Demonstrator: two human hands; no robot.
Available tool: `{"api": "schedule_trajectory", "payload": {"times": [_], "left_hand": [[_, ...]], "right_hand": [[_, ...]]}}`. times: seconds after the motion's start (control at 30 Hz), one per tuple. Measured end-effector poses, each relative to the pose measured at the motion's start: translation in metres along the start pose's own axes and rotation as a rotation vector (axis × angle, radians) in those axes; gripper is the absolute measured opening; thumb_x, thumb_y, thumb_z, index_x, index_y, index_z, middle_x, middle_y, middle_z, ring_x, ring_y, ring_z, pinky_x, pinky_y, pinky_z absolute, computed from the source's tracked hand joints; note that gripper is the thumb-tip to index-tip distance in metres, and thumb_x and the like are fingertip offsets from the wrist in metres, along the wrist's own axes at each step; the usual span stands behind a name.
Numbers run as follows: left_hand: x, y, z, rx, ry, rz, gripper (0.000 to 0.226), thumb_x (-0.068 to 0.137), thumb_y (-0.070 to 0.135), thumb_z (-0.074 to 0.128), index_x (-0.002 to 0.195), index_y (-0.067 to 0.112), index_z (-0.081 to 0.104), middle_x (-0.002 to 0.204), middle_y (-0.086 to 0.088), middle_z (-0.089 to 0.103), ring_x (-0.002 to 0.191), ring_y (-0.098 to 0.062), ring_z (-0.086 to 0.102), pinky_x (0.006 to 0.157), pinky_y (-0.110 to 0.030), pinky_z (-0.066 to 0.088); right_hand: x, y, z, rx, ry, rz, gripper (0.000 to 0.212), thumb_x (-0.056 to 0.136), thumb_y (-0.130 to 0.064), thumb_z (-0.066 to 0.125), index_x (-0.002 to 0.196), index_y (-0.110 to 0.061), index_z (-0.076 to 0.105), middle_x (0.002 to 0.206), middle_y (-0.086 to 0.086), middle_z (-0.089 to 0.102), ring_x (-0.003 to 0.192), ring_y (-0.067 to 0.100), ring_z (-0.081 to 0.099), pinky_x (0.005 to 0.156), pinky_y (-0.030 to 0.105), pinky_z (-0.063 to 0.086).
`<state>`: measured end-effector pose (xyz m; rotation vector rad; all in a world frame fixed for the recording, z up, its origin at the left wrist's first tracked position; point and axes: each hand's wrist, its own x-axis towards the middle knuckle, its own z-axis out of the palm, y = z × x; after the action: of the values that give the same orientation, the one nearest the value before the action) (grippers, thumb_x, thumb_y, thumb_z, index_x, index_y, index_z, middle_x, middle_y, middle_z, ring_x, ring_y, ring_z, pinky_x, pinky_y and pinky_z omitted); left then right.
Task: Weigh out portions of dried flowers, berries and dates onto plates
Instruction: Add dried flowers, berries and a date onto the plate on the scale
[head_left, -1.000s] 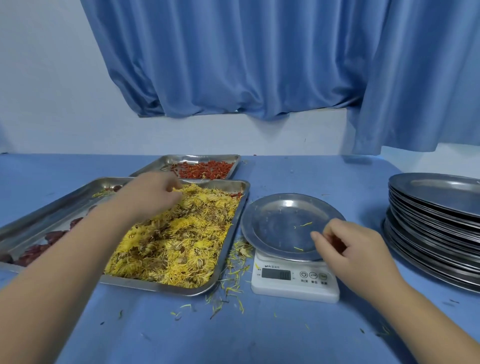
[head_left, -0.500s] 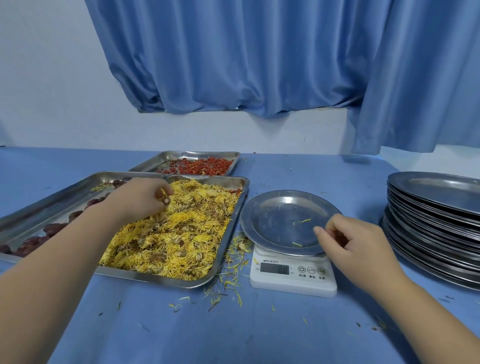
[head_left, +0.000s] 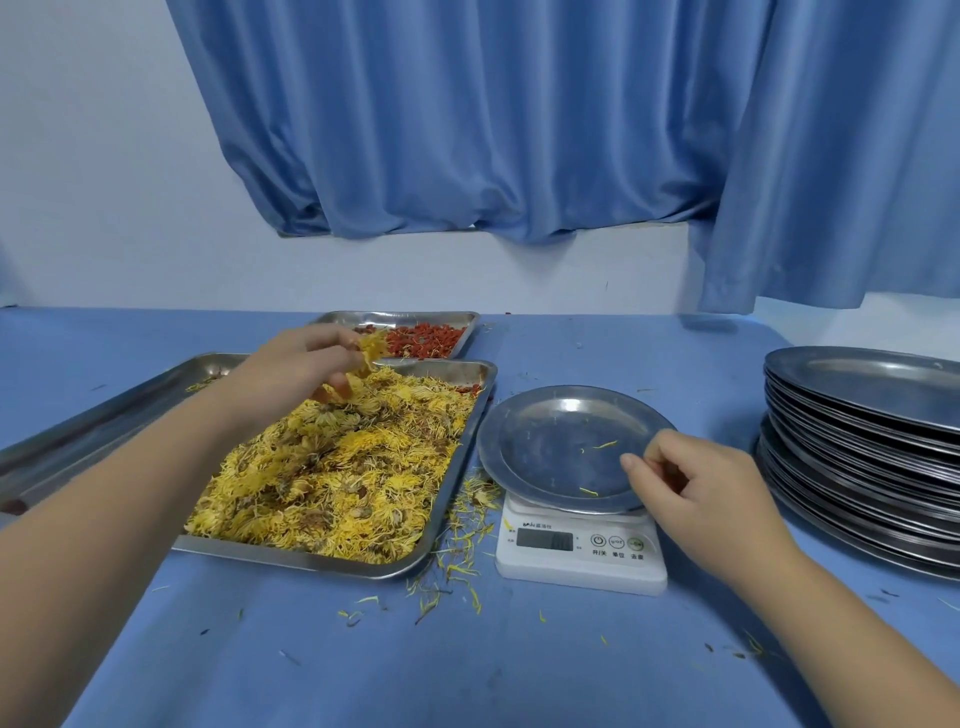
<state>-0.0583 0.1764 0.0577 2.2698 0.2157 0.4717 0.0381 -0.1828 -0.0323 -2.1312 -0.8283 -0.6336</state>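
Note:
A steel tray (head_left: 470, 447) heaped with yellow dried flowers (head_left: 343, 478) lies left of centre. My left hand (head_left: 298, 369) hovers over its far end and grips a clump of the flowers. A round steel plate (head_left: 550, 447) sits on a white digital scale (head_left: 579, 551), with only a few loose petals on it. My right hand (head_left: 691, 483) rests at the plate's near right rim, fingers curled on the edge. Behind the flower tray is a tray of red berries (head_left: 426, 338). A third tray (head_left: 93, 431) on the far left is mostly hidden by my left arm.
A tall stack of steel plates (head_left: 862, 457) stands at the right edge of the blue table. Petals (head_left: 457, 566) are scattered on the cloth between the flower tray and the scale. A blue curtain (head_left: 519, 130) hangs against the white wall behind.
My left hand has risen out of the flower pile with a clump in its fingers. My right hand has stayed at the plate's rim.

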Motion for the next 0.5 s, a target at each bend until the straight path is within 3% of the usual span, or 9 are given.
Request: {"api": "schedule_trajectory", "payload": {"times": [0.1, 0.23, 0.37, 0.5], "left_hand": [[0.0, 0.02, 0.025, -0.012, -0.11, 0.048, 0.031, 0.098, 0.023, 0.052, 0.077, 0.039, 0.068, 0.071, 0.014, 0.067, 0.081, -0.016, 0.068, 0.08, -0.038, 0.053], [0.011, 0.042, 0.077, 0.111, -0.226, 0.077, 0.009, 0.092, 0.035, 0.059, 0.094, 0.038, 0.067, 0.09, 0.018, 0.069, 0.082, -0.001, 0.065, 0.074, -0.025, 0.047], [0.025, 0.055, 0.132, 0.162, -0.334, 0.123, 0.014, 0.083, 0.036, 0.072, 0.096, 0.034, 0.068, 0.085, 0.016, 0.066, 0.075, 0.007, 0.06, 0.066, -0.012, 0.042], [0.037, 0.06, 0.158, 0.281, -0.336, 0.128, 0.026, 0.074, 0.046, 0.078, 0.094, 0.035, 0.065, 0.089, 0.01, 0.063, 0.081, -0.006, 0.06, 0.069, -0.023, 0.045]], "right_hand": [[0.0, 0.0, -0.001, 0.025, 0.016, 0.011, 0.036, 0.083, -0.024, 0.067, 0.057, -0.018, 0.043, 0.05, -0.002, 0.045, 0.056, 0.016, 0.044, 0.05, 0.033, 0.039], [0.0, 0.001, -0.002, 0.029, 0.014, 0.023, 0.036, 0.083, -0.025, 0.066, 0.057, -0.017, 0.043, 0.048, -0.004, 0.044, 0.055, 0.017, 0.043, 0.051, 0.033, 0.039], [0.001, 0.001, -0.003, 0.02, 0.0, 0.028, 0.037, 0.084, -0.027, 0.065, 0.058, -0.017, 0.041, 0.048, -0.005, 0.041, 0.051, 0.014, 0.04, 0.053, 0.035, 0.04], [0.001, 0.002, -0.005, 0.033, -0.005, 0.029, 0.038, 0.085, -0.028, 0.064, 0.058, -0.019, 0.04, 0.048, -0.006, 0.039, 0.051, 0.014, 0.039, 0.053, 0.035, 0.04]]}}
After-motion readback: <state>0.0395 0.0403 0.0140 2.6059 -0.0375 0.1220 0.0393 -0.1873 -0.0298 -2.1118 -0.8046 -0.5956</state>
